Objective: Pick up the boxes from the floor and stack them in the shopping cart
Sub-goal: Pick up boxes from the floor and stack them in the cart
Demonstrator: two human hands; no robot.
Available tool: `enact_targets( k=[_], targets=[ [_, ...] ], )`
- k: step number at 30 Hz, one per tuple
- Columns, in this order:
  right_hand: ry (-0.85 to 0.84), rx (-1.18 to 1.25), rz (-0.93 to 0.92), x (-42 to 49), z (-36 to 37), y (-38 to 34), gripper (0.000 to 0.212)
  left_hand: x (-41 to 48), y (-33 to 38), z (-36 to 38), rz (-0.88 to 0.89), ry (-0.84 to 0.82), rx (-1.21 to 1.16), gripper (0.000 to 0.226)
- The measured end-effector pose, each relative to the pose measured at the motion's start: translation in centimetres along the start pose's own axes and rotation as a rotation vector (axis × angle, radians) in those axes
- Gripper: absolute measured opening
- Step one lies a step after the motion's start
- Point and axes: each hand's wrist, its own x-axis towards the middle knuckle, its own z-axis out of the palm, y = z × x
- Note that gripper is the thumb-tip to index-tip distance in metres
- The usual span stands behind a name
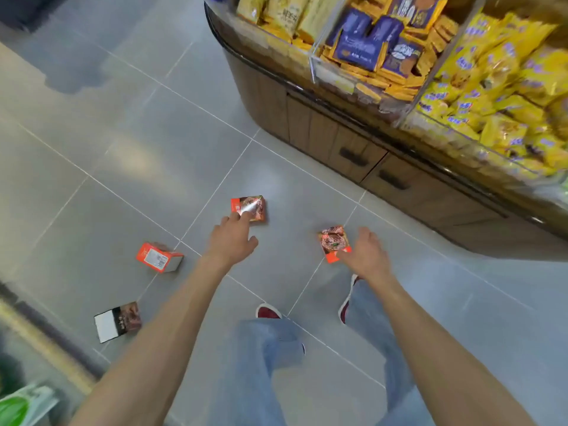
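Across the middle of the frame, the grey tiled floor (138, 155) lies open toward the upper left. At the right it is bounded by the curved edge of a wood-panelled display stand (307, 127). Four boxes lie apart on the tiles: a red picture-printed box (252, 207) at centre, a red meat-printed box (333, 241) to its right, an orange-and-white box (158, 257) at left and a black-and-white box (118, 321) at lower left. The left hand (232, 238) reaches with straight fingers to the centre box's near edge. The right hand (365, 252), spread wide, overlaps the meat-printed box's corner; contact is unclear. The stand's clear plastic bins (316, 56) hold yellow packets (498, 87) and purple packets (362, 44).
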Motion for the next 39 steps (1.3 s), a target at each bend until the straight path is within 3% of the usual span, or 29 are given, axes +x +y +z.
enact_targets(
  k=[5,11,15,20,28,39],
  targets=[
    [0.035,0.01,0.095,7.9,9.1,1.1,0.087,8.3,-4.7,7.8,0.031,-0.035,0.094,0.055],
    [0.191,0.001,0.146,18.5,18.1,4.2,0.101,19.6,-7.7,16.7,0.065,-0.057,0.11,0.061],
    [0.303,-0.171,0.093,24.9,24.1,6.1,0.112,27.3,-9.9,21.5,0.079,-0.014,0.113,0.067],
    [0.302,-0.324,0.129,30.3,29.6,9.4,0.132,34.2,-12.9,26.7,0.107,0.031,0.134,0.1],
    [0.382,-0.21,0.154,34.4,33.6,9.4,0.14,40.1,-16.9,28.7,0.152,0.067,0.394,0.149],
    [0.398,-0.188,0.194,35.5,33.6,9.0,0.136,42.9,-16.7,31.2,0.286,0.218,0.321,0.133]
  ],
)
